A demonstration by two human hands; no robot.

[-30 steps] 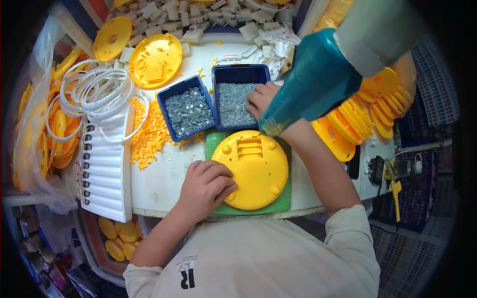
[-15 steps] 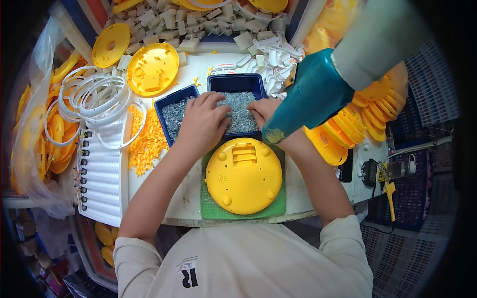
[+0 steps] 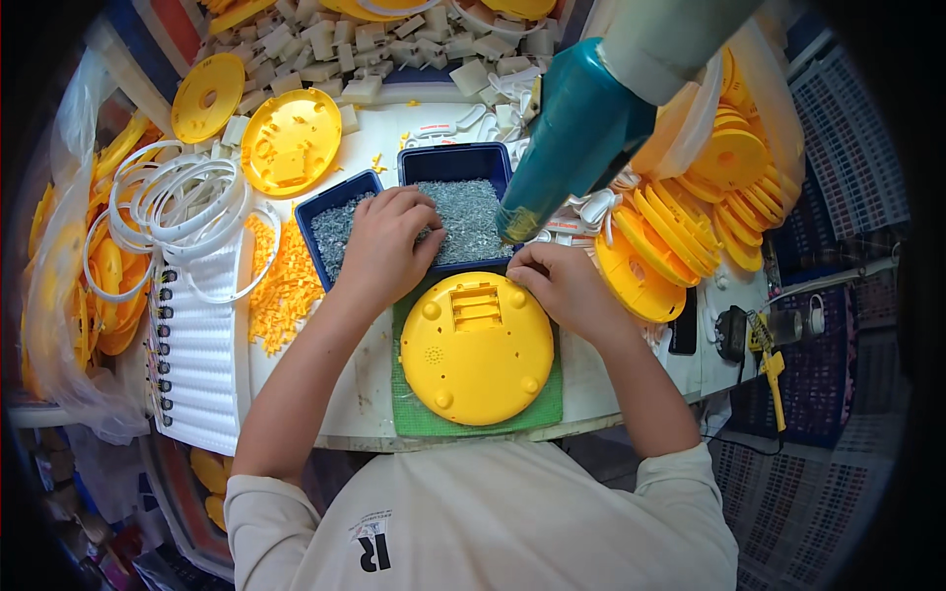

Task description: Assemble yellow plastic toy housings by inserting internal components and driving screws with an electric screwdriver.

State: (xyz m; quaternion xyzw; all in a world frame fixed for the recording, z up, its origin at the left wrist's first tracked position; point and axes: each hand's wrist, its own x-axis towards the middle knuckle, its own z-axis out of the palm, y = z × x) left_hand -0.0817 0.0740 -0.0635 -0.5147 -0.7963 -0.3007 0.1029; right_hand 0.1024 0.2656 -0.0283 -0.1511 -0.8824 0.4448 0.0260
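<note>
A round yellow plastic casing (image 3: 477, 369) with a rectangular battery slot and several small round feet lies on a green mat (image 3: 414, 419) in front of me. At its upper right edge is my right hand (image 3: 567, 286), thumb and fingertips pinched together; whatever they may hold is too small to make out. My left hand (image 3: 392, 241) reaches over two dark blue bins, its fingers bent and thumb drawn in, fingertips hidden among the contents. Small grey metal pieces, apparently screws, fill the left bin (image 3: 313, 209) and the right bin (image 3: 507, 158).
A teal tool (image 3: 581, 128) hangs above my right hand. On the left are white rings (image 3: 177, 227), small yellow pieces (image 3: 276, 286) and a white ribbed tray (image 3: 202, 345). Yellow discs (image 3: 680, 236) stack on the right; pale blocks (image 3: 365, 59) pile up behind.
My right hand has left the right bin and come down to the casing's upper right edge. My left hand stays over the bins. The view has shifted slightly.
</note>
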